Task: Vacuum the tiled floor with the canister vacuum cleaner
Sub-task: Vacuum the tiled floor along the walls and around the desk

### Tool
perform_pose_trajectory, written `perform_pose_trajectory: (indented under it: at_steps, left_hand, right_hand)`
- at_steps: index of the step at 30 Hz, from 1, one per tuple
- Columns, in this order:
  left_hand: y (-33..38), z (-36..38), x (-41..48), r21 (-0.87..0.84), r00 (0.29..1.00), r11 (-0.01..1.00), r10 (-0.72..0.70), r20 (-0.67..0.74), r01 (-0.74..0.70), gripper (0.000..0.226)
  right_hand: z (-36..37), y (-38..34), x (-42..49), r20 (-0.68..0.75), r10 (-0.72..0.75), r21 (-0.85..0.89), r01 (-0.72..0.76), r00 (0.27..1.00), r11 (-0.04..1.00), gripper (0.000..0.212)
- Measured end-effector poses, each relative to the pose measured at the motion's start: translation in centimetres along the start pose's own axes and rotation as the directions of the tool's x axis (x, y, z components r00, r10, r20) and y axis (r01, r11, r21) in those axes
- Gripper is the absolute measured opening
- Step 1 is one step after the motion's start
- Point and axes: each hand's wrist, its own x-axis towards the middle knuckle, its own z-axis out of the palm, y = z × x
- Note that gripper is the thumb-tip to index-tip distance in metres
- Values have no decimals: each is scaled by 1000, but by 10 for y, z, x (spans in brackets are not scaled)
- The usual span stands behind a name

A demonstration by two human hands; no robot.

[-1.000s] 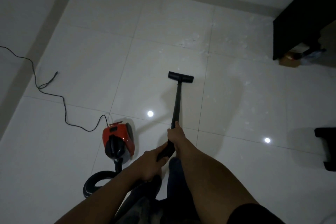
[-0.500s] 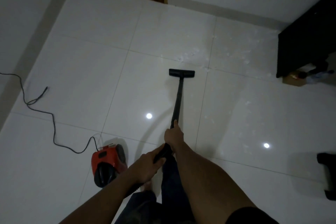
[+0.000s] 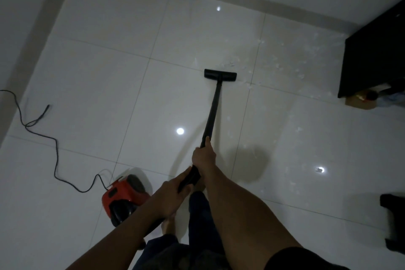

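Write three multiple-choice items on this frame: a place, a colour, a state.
1. Where is the canister relative to the person? A) on their left B) on their right C) against the door
2. What colour is the canister shell? A) blue B) red C) yellow
3. How is the wand held? A) one hand only B) both hands C) lying loose on the floor

Answers: 1 A, it stands left of the left hand. 2 B, the shell is red with black parts. 3 B, the right hand grips the tube and the left hand grips the handle end behind it.
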Motion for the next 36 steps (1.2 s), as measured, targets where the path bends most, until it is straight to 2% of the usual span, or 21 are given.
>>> perform_pose_trajectory:
  at_steps: [10, 21, 26, 36]
  left_hand:
    - [39, -16, 34, -25, 1000, 1000, -15, -25, 14, 57]
    - [85, -28, 87, -70, 998, 996, 49, -49, -52, 58]
    - [105, -58, 107, -44, 994, 996, 81, -71, -84, 57]
    - [149, -149, 150, -18, 977, 979, 203, -72, -205, 55]
  right_hand:
    - [-29, -39, 27, -21, 18, -26, -18, 1000, 999, 78]
    - [-77, -85, 66, -46, -60, -41, 58, 997, 998, 74]
    - [-83, -128, 81, -35, -88, -91, 84, 996, 992, 72]
    - [-84, -222, 121, -70, -92, -46, 89, 993, 995, 69]
